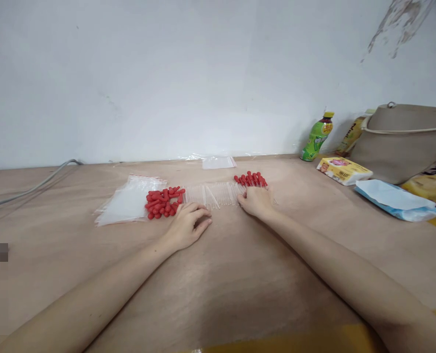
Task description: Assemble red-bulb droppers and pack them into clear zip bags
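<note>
Nearest, a glossy yellow strip [294, 343] is edging the smooth brown table [218, 279], both bare forearms reaching across it. Left hand [189, 226] is resting low, fingers loosely curved, thumb and forefinger parted; grip is looking slack, nothing showing between them. Right hand [257, 201] is bending over the right end of the tubes [223, 195]; its fingertips are hiding, so cannot tell whether it is pinching one. Tubes are lying side by side between the hands, thin, clear, straight, a few slanting out of line. Red bulbs [162, 203], matt and round-headed with narrow necks, are heaping just beyond the left hand. More red bulbs [251, 178] are lining up at the tubes' far ends, beyond the right hand. Filmy clear bags [124, 202] are fanning out left of the heap. Rightward, a creased blue-and-white packet [396, 198], a soft yellow tissue pack [345, 170], a slumping taupe handbag [405, 139] and a green plastic bottle [314, 139] are sitting. Behind, a scuffed white wall [166, 78] is rising.
</note>
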`<move>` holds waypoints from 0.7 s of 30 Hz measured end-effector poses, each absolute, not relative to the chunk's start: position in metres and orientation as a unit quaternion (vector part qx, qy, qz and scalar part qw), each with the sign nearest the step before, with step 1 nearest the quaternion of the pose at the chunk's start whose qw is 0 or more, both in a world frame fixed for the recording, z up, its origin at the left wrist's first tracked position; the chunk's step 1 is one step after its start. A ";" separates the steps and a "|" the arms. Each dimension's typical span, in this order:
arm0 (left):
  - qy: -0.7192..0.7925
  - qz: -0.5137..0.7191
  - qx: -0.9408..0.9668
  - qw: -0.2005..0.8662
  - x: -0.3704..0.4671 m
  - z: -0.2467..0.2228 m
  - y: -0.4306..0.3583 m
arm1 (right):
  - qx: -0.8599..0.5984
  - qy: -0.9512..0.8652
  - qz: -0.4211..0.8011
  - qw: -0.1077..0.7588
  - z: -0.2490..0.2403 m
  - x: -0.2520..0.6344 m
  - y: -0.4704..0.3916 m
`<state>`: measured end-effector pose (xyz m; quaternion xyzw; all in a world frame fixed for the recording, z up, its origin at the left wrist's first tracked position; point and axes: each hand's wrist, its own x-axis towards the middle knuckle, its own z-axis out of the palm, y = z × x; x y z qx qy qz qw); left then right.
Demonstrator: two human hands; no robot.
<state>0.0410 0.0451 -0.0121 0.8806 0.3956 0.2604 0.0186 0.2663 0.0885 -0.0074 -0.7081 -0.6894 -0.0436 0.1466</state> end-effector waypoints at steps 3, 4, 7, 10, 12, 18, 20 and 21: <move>0.396 0.267 0.879 0.011 0.042 -0.012 0.043 | -0.709 -0.688 -0.051 0.148 -0.008 0.266 0.088; 0.397 0.271 0.877 0.007 0.043 -0.013 0.042 | -0.710 -0.686 -0.053 0.148 -0.007 0.265 0.088; 0.412 0.296 0.862 -0.013 0.042 -0.010 0.041 | -0.714 -0.683 -0.044 0.147 -0.001 0.265 0.084; 0.442 0.319 0.837 -0.043 0.032 0.001 0.050 | -0.678 -0.717 -0.032 0.163 0.008 0.267 0.076; 0.481 0.307 0.817 -0.079 0.019 0.013 0.063 | -0.615 -0.770 -0.025 0.170 0.013 0.271 0.070; 0.529 0.171 0.822 -0.125 -0.011 0.034 0.112 | -0.396 -0.909 0.008 0.130 0.013 0.282 0.057; 0.511 0.134 0.843 -0.104 -0.012 0.034 0.122 | -0.369 -0.923 0.017 0.108 0.012 0.284 0.055; 0.505 0.120 0.849 -0.095 -0.011 0.034 0.125 | -0.361 -0.927 0.020 0.100 0.013 0.284 0.054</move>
